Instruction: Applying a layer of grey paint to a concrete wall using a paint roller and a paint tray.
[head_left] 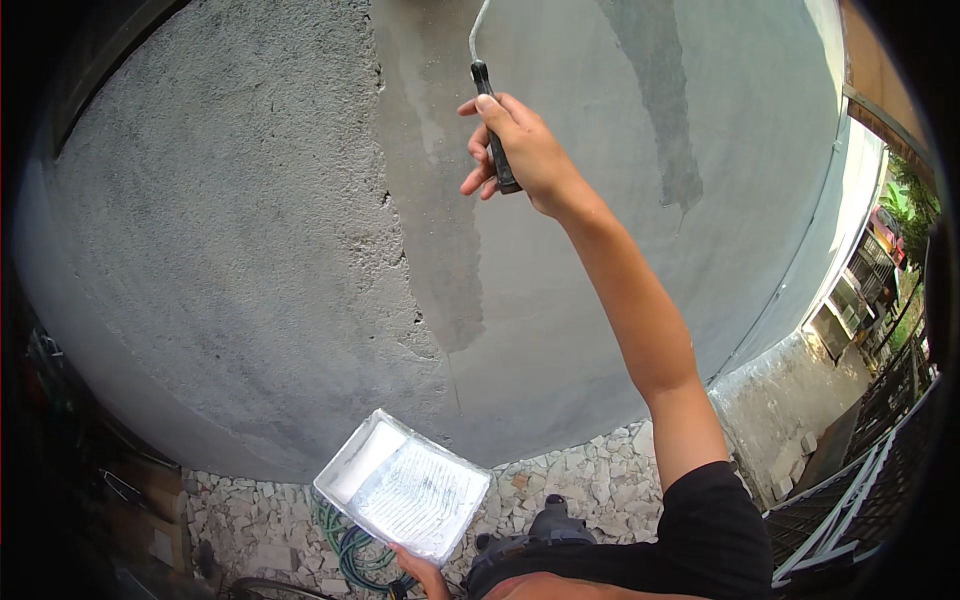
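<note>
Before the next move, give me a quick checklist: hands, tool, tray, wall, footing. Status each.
1. Right grip on black handle: ok, fingers loosely curled.
2. Left grip on white tray: ok, at its lower edge.
3. Tool head condition: cannot tell, out of frame.
4. Tray level: cannot tell from this angle.
5. Wall evenly dry: not ok, dark, damp-looking streaks.
6. Footing even: not ok, loose rubble.
</note>
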